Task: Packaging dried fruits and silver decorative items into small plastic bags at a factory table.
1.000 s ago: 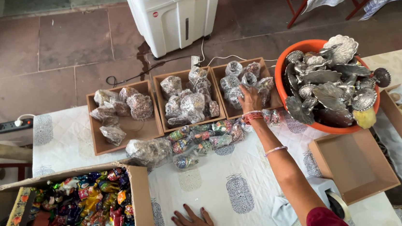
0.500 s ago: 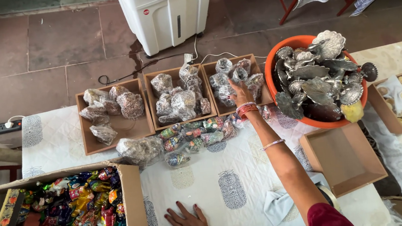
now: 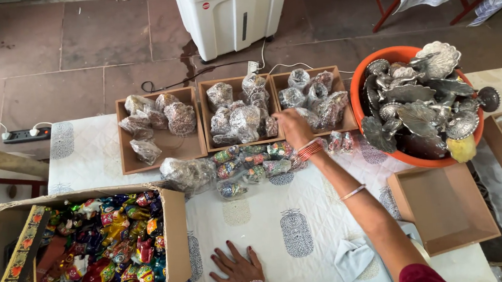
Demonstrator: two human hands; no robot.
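- Right hand (image 3: 294,128) stretched far forward, fingers curled down at the shared wall of the middle tray (image 3: 205,118) and the right tray (image 3: 349,99); cannot tell whether anything is held in the grip.
- Seemingly mid-reach among the clear-wrapped silvery bundles (image 3: 240,116), the nearest one touching or just under the fingertips.
- Closing on one would likely call for a light pinch from above, since the bundles lie packed against each other.
- Left hand (image 3: 236,268) flat and spread on the printed cloth of the worktop (image 3: 270,218), holding nothing, well apart from the trays.
- Just nearer than the right wrist, a row of small colourful wrapped pieces (image 3: 253,162).
- Further out: orange tub (image 3: 400,53) heaped with metal pieces to the right, empty tray (image 3: 444,209) below it, cardboard box (image 3: 175,226) of painted figures to the left.
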